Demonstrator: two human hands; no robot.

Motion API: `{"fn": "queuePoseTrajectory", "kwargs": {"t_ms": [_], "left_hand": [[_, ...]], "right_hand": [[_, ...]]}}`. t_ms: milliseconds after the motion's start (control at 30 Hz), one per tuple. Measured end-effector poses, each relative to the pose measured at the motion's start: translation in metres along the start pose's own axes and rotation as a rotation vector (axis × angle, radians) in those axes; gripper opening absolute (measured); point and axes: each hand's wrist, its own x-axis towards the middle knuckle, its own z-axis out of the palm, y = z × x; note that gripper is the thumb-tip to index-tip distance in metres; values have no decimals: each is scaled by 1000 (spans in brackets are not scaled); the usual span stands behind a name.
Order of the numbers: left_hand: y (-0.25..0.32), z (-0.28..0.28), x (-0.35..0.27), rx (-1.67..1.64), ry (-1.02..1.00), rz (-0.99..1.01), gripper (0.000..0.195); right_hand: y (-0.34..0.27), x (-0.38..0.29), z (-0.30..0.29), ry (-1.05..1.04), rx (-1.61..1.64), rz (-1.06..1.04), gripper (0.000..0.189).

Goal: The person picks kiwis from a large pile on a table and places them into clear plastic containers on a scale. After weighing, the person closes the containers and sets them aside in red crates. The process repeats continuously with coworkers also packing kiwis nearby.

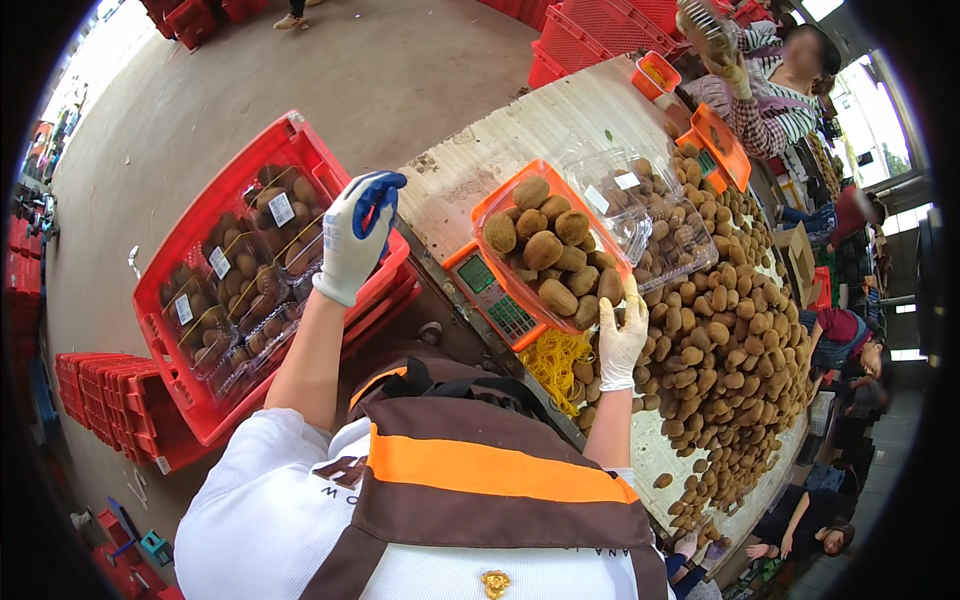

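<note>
My left hand [360,229], in a white glove with a blue-coated palm, hovers over the near side of a red plastic crate [169,375]. Its fingers are loosely curled, with nothing seen between them. Inside the crate lie clear clamshell boxes [244,274] of kiwifruit, with yellow bands and white labels. My right hand [624,341], in a thin white glove, grips the corner of an orange tray [499,196] heaped with kiwifruit [543,250]. That tray sits on an orange digital scale [491,300]. Beyond it, clear plastic boxes [652,217] stand among loose kiwifruit.
A large pile of kiwifruit [727,345] covers much of the wooden table [480,157]. Yellow rubber bands [555,364] lie beside the scale. Across the table a person [780,97] holds a clear box. Stacked red crates [112,405] stand on the floor.
</note>
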Motion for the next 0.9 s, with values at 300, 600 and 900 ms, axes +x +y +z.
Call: {"fn": "queuePoseTrajectory", "kwargs": {"t_ms": [300, 600, 900], "left_hand": [[1, 25, 6, 69, -90, 94, 22], [-7, 28, 9, 60, -63, 81, 24], [-10, 44, 17, 6, -68, 56, 23]], "right_hand": [[9, 4, 8, 92, 62, 37, 47], [96, -30, -60, 303, -438, 182, 53], [77, 16, -46, 269, -268, 145, 48]]}}
